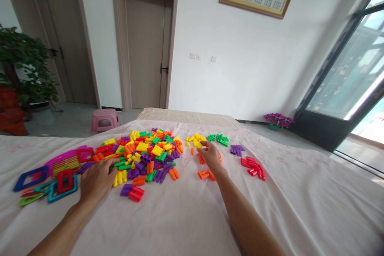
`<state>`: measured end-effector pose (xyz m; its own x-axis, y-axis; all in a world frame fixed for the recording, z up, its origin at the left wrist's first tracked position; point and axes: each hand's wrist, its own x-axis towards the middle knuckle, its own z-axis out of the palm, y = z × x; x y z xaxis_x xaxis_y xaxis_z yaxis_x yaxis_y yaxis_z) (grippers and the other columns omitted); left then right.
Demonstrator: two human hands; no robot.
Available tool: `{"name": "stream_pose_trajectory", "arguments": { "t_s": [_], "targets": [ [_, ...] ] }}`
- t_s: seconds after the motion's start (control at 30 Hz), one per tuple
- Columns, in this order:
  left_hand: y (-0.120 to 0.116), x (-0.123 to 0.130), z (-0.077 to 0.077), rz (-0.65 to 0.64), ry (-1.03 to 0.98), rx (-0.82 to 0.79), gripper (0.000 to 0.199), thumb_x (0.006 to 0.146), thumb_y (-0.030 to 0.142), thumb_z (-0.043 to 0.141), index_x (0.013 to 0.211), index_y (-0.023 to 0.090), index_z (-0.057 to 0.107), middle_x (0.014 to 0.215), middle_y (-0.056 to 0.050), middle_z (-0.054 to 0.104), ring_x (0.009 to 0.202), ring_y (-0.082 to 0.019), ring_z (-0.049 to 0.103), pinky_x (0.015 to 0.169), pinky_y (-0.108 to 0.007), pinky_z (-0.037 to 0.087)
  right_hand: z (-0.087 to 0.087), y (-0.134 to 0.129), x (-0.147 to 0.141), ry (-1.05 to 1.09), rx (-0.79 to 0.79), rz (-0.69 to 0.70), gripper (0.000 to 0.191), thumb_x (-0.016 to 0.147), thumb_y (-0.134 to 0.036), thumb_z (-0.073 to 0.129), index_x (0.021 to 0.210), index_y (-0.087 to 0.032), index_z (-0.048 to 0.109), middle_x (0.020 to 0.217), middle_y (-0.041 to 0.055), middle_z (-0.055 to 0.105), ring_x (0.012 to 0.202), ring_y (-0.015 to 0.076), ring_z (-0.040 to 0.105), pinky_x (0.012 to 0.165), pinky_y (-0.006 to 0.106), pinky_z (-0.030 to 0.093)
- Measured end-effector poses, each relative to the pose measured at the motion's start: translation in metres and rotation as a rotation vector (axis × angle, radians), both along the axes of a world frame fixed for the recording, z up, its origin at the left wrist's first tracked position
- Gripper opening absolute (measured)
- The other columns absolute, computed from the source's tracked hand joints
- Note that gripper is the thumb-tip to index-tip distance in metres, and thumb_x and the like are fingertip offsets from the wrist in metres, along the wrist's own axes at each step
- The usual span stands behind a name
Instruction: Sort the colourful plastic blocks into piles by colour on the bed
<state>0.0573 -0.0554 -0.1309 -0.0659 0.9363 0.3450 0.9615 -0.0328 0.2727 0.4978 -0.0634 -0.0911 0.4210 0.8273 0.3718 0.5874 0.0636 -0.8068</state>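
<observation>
A large mixed pile of plastic tube-shaped building blocks in yellow, green, orange, purple and red lies left of centre on the cloth. My left hand rests at the pile's left edge, fingers reaching toward green and yellow blocks, thumb apart; it grips nothing that I can see. My right hand is over the sorted groups, its fingertips closed around a yellow block at the yellow group. Orange blocks lie under and in front of this hand, partly hidden by it. Green blocks sit just beyond.
Purple blocks and red blocks form groups to the right. Flat plastic frames lie at the left beside my left hand. A pale cloth with folds covers the surface. A pink stool stands behind.
</observation>
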Motion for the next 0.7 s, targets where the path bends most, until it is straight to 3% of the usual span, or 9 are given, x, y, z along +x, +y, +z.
{"name": "stream_pose_trajectory", "arguments": {
  "t_s": [0.17, 0.33, 0.4, 0.57, 0.7],
  "targets": [
    [-0.001, 0.000, -0.001, -0.002, -0.011, 0.014, 0.041, 0.099, 0.031, 0.044, 0.123, 0.025, 0.077, 0.130, -0.010, 0.076, 0.119, -0.031, 0.068, 0.102, -0.044, 0.049, 0.017, 0.036, 0.016, 0.043, 0.010, -0.034, 0.046, 0.079, -0.023, 0.070, 0.124, -0.016, 0.075, 0.120, 0.0139, 0.079, 0.100, 0.0254, 0.078, 0.083, 0.036, 0.063],
    [0.000, 0.001, -0.001, 0.002, -0.037, 0.007, 0.040, 0.097, 0.031, 0.048, 0.124, 0.025, 0.077, 0.129, -0.010, 0.077, 0.118, -0.032, 0.068, 0.104, -0.045, 0.048, 0.031, 0.058, 0.022, -0.358, -0.210, -0.052, 0.048, 0.087, -0.015, 0.058, 0.131, -0.017, 0.075, 0.130, 0.0144, 0.076, 0.117, 0.0255, 0.074, 0.100, 0.037, 0.057],
    [0.000, 0.001, -0.001, 0.006, -0.033, 0.003, 0.041, 0.097, 0.031, 0.048, 0.125, 0.025, 0.077, 0.129, -0.010, 0.077, 0.117, -0.032, 0.068, 0.104, -0.045, 0.048, 0.031, 0.063, 0.019, -0.471, -0.317, 0.026, 0.041, 0.089, -0.015, 0.058, 0.123, -0.020, 0.080, 0.125, 0.0106, 0.079, 0.115, 0.0248, 0.074, 0.098, 0.033, 0.056],
    [0.001, 0.002, -0.002, 0.013, -0.021, 0.001, 0.042, 0.097, 0.032, 0.046, 0.125, 0.025, 0.077, 0.130, -0.009, 0.076, 0.118, -0.032, 0.068, 0.103, -0.045, 0.048, 0.019, 0.079, 0.003, -0.593, -0.477, 0.288, 0.020, 0.092, -0.026, 0.064, 0.092, -0.024, 0.085, 0.094, 0.0017, 0.083, 0.087, 0.0185, 0.075, 0.077, 0.022, 0.053],
    [0.001, 0.002, -0.002, 0.020, -0.012, 0.004, 0.042, 0.096, 0.032, 0.046, 0.124, 0.026, 0.077, 0.129, -0.007, 0.077, 0.116, -0.031, 0.069, 0.101, -0.044, 0.048, 0.013, 0.096, 0.001, -0.695, -0.481, 0.366, 0.022, 0.096, -0.030, 0.063, 0.096, -0.025, 0.085, 0.100, 0.0023, 0.083, 0.091, 0.0182, 0.074, 0.080, 0.022, 0.053]
  ]
}}
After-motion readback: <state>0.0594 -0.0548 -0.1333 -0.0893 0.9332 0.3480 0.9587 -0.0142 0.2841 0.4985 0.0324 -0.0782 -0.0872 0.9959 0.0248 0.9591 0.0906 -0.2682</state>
